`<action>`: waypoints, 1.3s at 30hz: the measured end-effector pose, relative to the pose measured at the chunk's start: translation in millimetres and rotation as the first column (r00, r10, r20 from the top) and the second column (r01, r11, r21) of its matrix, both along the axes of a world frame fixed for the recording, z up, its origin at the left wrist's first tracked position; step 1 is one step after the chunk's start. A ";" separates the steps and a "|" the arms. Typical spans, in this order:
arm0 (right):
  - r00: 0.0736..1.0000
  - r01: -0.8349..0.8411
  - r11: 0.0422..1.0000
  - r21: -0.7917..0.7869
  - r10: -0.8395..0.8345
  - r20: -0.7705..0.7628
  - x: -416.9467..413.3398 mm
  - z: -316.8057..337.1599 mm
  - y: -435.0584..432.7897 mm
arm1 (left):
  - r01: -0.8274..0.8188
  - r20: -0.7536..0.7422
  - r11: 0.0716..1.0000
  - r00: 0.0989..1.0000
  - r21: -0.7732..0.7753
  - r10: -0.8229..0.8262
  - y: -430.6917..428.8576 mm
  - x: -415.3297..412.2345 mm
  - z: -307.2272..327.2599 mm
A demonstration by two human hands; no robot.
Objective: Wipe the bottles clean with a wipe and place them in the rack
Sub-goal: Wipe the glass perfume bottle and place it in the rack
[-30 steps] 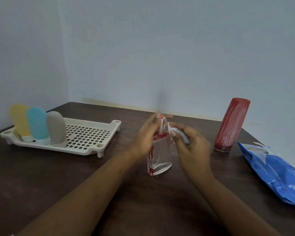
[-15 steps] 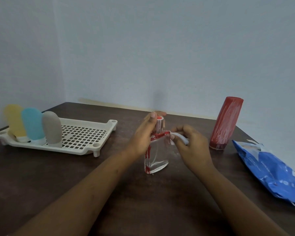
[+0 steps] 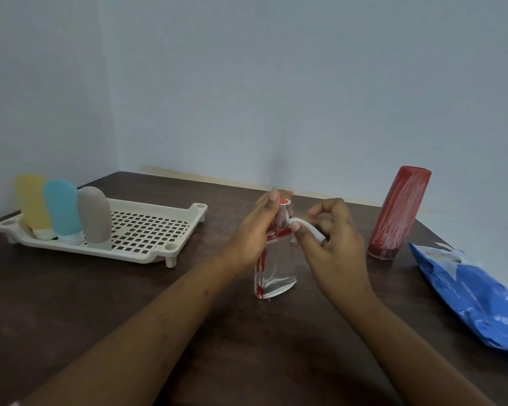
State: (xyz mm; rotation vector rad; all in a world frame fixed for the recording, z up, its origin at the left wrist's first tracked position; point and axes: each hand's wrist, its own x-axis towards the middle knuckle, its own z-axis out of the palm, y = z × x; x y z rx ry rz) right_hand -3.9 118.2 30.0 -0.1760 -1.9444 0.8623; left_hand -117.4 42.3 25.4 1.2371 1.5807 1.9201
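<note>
A clear flat glass bottle smeared with red stands upright on the dark table at the centre. My left hand grips its neck and red-topped cap from the left. My right hand pinches a folded white wipe and presses it against the neck from the right. A tall red-stained bottle stands at the back right. In the cream slotted rack at the left stand a yellow bottle, a blue bottle and a grey bottle.
A blue wipes packet lies at the table's right edge. Pale walls meet behind the table in the left corner. The right half of the rack holds nothing.
The wipe has moved from the bottle's shoulder up to its neck. My left hand keeps its hold on the cap. The view has shifted slightly.
</note>
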 end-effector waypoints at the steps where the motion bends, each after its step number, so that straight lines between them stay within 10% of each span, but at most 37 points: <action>1: 1.000 -0.001 1.000 0.005 0.001 -0.007 0.0 -0.1 -0.9 | -0.014 0.020 1.000 1.000 -0.007 0.014 -0.1 0.6 0.4; 14: 0.989 0.097 0.816 0.571 -0.145 0.039 -2.3 -10.6 -18.2 | 0.062 0.238 0.998 0.969 -0.007 -0.059 -1.8 3.1 4.7; 24: 0.975 0.208 0.948 0.240 -0.183 -0.123 -2.4 -4.1 7.3 | -0.138 0.009 0.980 0.990 -0.141 0.141 -7.2 20.0 9.4; 39: 0.997 0.081 0.821 0.565 -0.065 -0.049 -4.2 -9.1 9.3 | -0.063 -0.006 0.997 0.998 -0.045 0.063 -6.2 20.7 11.9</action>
